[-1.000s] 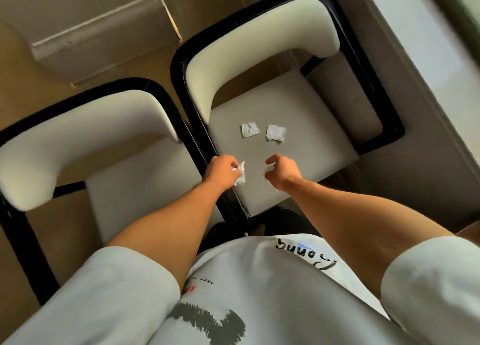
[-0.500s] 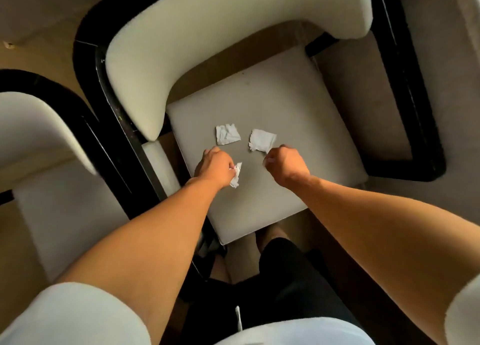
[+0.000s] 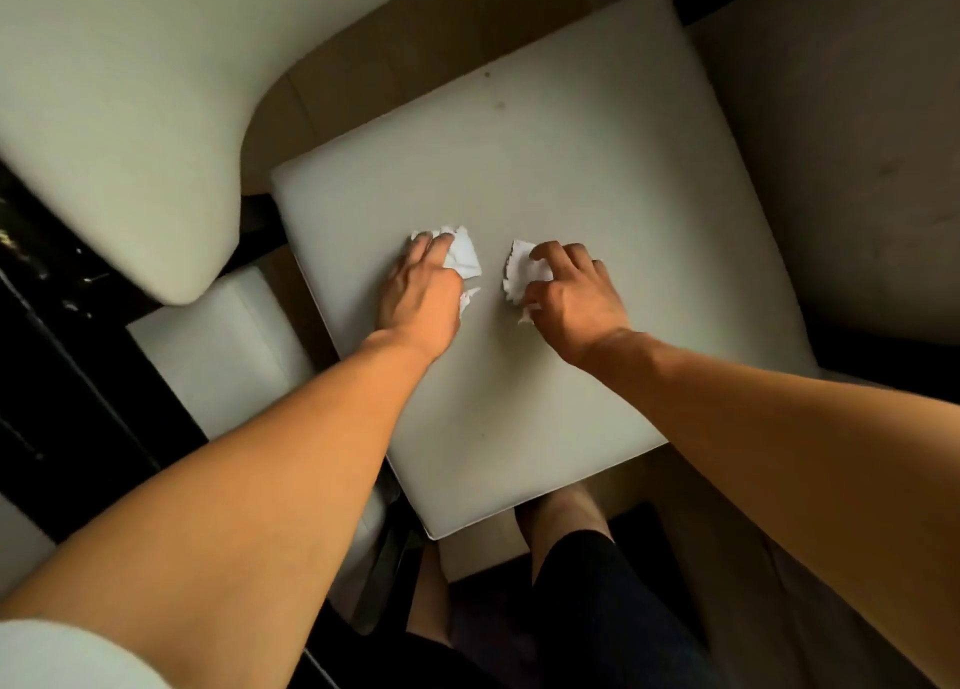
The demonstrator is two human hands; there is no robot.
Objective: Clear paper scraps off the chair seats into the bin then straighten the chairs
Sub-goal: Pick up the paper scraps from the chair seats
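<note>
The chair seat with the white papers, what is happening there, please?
A person leans over the cream chair seat and gathers paper scraps with both bare hands. The left hand closes its fingers on one crumpled scrap, with another bit poking out under its palm. The right hand curls around a second scrap. Both scraps lie on the seat, not yet lifted. No bin is in view.

Dining room: padded chairs
</note>
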